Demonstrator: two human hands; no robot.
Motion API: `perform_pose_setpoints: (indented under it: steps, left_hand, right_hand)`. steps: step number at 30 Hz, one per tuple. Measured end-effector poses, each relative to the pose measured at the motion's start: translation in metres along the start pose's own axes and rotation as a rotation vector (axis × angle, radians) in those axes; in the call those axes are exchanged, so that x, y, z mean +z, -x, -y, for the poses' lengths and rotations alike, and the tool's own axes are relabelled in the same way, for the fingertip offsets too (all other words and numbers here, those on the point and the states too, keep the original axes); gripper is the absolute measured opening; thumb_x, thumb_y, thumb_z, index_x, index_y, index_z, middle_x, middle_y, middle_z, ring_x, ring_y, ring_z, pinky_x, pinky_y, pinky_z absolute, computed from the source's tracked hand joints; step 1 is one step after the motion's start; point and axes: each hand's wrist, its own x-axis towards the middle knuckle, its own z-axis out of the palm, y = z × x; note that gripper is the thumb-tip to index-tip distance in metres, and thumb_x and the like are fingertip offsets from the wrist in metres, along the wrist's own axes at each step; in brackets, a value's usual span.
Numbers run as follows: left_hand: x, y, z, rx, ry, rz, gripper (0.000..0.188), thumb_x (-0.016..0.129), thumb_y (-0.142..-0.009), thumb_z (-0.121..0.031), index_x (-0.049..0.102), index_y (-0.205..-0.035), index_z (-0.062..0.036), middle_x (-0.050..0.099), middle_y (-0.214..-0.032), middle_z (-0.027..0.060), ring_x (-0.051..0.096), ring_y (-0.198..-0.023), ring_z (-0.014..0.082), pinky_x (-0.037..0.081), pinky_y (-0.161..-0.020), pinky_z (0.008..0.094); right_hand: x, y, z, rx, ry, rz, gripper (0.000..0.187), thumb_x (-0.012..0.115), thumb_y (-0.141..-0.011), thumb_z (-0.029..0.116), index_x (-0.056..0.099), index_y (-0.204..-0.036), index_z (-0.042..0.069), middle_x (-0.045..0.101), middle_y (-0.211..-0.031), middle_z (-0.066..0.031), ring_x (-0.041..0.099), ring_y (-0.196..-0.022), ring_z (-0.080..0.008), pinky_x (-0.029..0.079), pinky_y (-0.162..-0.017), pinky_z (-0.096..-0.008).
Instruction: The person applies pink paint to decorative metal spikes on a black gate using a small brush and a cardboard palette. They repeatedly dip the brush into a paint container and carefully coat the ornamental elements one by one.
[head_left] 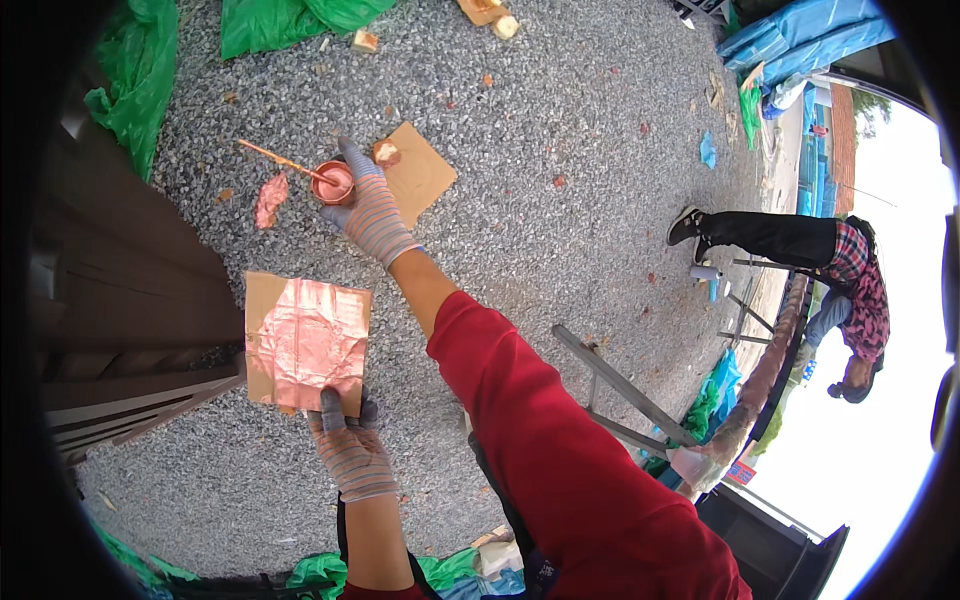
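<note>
Right hand [372, 210] gripping paint cup [332, 198], stick [275, 155] leaning out, long axis left-and-away from grip; left hand [352, 450] pinching cardboard [307, 335] by near edge

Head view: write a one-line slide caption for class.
Left hand holds pink-coated cardboard; right hand grips a pot of pink liquid, gravel below.

The gloves [366, 470] on the left hand [345, 435] and the right hand [374, 208] are striped in orange and grey and tipped in grey. The right sleeve [540, 400] is dyed red. The brown cardboard square [308, 335] is largely covered in shiny pink; similar pink is shown by the cup [321, 196] and the stick [280, 158]. The gravel [540, 200] is speckled in grey and white, the plastic sheeting [148, 90] tinted bright green.
</note>
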Motion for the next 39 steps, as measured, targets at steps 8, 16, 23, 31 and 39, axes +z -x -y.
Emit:
perform_pose_setpoints:
  steps: [8,16,23,31,39]
  left_hand:
    - [0.03,-0.001,-0.022,-0.004,-0.169,0.106,0.031,0.069,-0.088,-0.018,0.057,-0.116,-0.0122,0.067,-0.1,0.0049,0.067,-0.085,0.0158,0.059,-0.061,0.0272]
    - [0.03,-0.05,-0.078,0.077,-0.377,0.274,0.036,0.068,-0.086,-0.01,0.055,-0.12,-0.0115,0.064,-0.104,0.0084,0.067,-0.082,0.021,0.06,-0.058,0.0346]
    - [-0.042,-0.127,-0.038,-0.093,-0.38,0.322,0.047,0.063,-0.089,-0.007,0.046,-0.132,-0.0091,0.06,-0.119,0.0081,0.065,-0.102,0.0231,0.061,-0.07,0.0391]
    - [-0.068,-0.219,0.012,0.111,-0.574,0.479,0.03,0.057,-0.092,-0.006,0.051,-0.121,-0.0054,0.064,-0.105,0.0041,0.06,-0.089,0.0141,0.05,-0.073,0.0276]
    - [-0.024,-0.232,0.003,-0.004,-0.577,0.449,0.035,0.06,-0.09,-0.006,0.051,-0.124,-0.0012,0.064,-0.105,0.0107,0.067,-0.085,0.0214,0.062,-0.061,0.0363]
  right_hand:
    - [-0.051,-0.006,0.002,0.101,0.071,-0.086,0.105,0.09,-0.055,0.006,0.035,-0.144,0.009,0.054,-0.128,-0.015,0.054,-0.115,-0.0288,0.046,-0.1,-0.0367]
    - [-0.06,-0.004,0.0,0.079,-0.273,-0.083,0.09,0.077,-0.069,-0.008,0.033,-0.146,0.006,0.054,-0.122,-0.0041,0.056,-0.104,-0.0148,0.052,-0.095,-0.0283]
    - [-0.02,-0.034,-0.038,0.396,-0.926,-0.132,0.053,0.071,-0.087,0.028,0.05,-0.133,0.011,0.057,-0.115,-0.0074,0.058,-0.104,-0.0211,0.049,-0.094,-0.044]
    - [0.04,-0.082,-0.065,-0.181,-0.092,-0.017,0.098,0.078,-0.065,-0.011,0.028,-0.148,0.009,0.052,-0.125,-0.0087,0.054,-0.106,-0.0171,0.049,-0.096,-0.0278]
    - [0.042,-0.114,-0.119,0.009,-0.607,-0.044,0.094,0.076,-0.07,-0.008,0.026,-0.148,0.01,0.05,-0.124,-0.0092,0.052,-0.106,-0.0185,0.049,-0.094,-0.0295]
